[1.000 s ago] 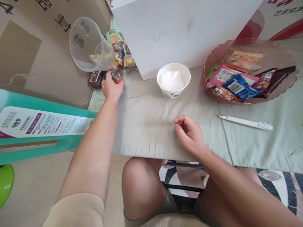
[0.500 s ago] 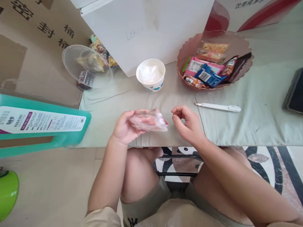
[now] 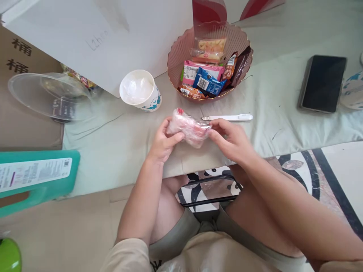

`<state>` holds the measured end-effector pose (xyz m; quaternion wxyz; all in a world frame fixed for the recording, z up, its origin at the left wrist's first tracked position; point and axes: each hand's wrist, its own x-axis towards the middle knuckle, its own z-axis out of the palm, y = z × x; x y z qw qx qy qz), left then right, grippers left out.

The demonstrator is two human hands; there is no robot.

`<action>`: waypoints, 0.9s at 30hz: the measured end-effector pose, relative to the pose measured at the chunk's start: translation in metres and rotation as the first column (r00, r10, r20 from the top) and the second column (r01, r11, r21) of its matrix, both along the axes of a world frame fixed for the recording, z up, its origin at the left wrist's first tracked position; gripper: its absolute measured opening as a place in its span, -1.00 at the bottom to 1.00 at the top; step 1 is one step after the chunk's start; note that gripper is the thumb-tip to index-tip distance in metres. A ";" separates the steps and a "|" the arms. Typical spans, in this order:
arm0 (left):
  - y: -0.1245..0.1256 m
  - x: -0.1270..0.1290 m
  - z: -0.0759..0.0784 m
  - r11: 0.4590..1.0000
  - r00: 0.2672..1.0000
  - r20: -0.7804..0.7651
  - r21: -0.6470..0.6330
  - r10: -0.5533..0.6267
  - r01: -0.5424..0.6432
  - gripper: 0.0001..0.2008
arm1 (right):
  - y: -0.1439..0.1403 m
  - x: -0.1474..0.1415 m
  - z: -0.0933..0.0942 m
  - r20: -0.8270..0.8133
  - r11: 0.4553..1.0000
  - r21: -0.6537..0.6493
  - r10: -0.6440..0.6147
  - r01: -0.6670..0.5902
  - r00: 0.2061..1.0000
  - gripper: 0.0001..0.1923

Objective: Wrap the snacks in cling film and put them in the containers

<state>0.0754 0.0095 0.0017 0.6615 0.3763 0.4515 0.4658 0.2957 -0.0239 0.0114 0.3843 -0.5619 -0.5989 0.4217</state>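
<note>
Snack packet [image 3: 189, 129] sits mid-frame, just above the table's [image 3: 113, 151] near edge, held between both my hands; its long axis runs left-right, tilted slightly down to the right. Left hand [image 3: 163, 141] grips the left end from below-left, thumb over the top; right hand [image 3: 231, 138] pinches the right end with thumb and forefinger, other fingers curled. Both are equally close, forearms converging from the bottom of frame. Paper cup [image 3: 141, 90] upper left; snack bowl [image 3: 176, 56] and white pen [image 3: 228, 117] just above.
</note>
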 end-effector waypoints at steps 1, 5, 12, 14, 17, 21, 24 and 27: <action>0.001 -0.004 -0.002 1.000 1.000 0.016 0.013 0.023 -0.023 -0.38 | 0.002 0.004 0.000 0.100 0.997 0.072 -0.029 0.022 0.995 -0.79; 0.004 -0.019 -0.003 0.999 0.999 0.019 -0.006 0.031 -0.031 -0.38 | 0.009 0.016 -0.006 0.485 0.956 0.277 -0.224 0.095 0.845 -0.77; 0.003 -0.032 -0.003 0.994 0.988 -0.116 -0.011 -0.106 0.105 -0.25 | 0.013 0.023 -0.020 0.698 0.971 0.226 -0.221 0.083 0.682 -0.79; 0.003 -0.035 -0.006 0.992 0.977 -0.209 0.104 -0.045 0.068 -0.30 | 0.012 0.021 -0.018 0.687 0.970 0.233 -0.211 0.063 0.696 -0.78; 0.004 -0.043 -0.013 0.960 0.949 -0.298 0.279 0.097 -0.011 -0.31 | 0.010 0.014 -0.013 0.628 0.963 0.267 -0.197 0.028 0.753 -0.73; 0.004 -0.050 -0.020 0.935 0.924 -0.354 0.356 0.145 -0.011 -0.27 | 0.004 -0.004 -0.008 0.463 0.952 0.288 -0.043 -0.105 0.886 -0.70; 0.005 -0.050 -0.022 0.918 0.899 -0.420 0.392 0.128 0.053 -0.35 | 0.000 -0.019 -0.007 0.373 0.936 0.306 0.049 -0.172 0.926 -0.72; 0.005 -0.049 -0.022 0.882 0.869 -0.481 0.452 0.116 0.133 -0.35 | -0.001 -0.031 -0.008 0.306 0.943 0.296 0.060 -0.155 0.950 -0.74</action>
